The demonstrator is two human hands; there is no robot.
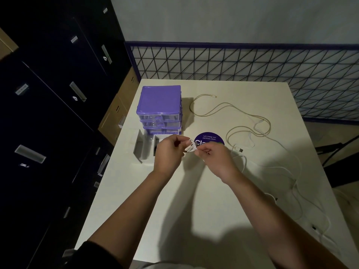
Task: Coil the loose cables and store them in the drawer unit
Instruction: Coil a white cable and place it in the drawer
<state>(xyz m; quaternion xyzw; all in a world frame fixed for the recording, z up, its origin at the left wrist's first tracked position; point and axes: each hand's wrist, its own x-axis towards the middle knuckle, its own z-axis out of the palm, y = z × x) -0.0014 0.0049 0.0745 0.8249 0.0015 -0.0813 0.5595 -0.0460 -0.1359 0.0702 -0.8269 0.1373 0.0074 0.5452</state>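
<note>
A purple drawer unit point(159, 107) with clear drawers stands at the table's back left. Its lowest drawer point(149, 150) is pulled out in front of it. Just right of that drawer, my left hand point(168, 154) and my right hand point(214, 159) pinch a small coil of white cable point(191, 147) between them. The rest of this white cable point(297, 191) trails off to the right over the table. A beige cable point(229, 109) lies loose across the back right, its USB plug point(240, 149) near my right hand.
The white table point(194, 200) carries a round purple sticker point(208, 140) partly hidden by my hands. Dark filing cabinets point(48, 113) stand along the left. A wire grid fence point(252, 74) runs behind the table. A dark chair frame point(338, 152) sits at the right.
</note>
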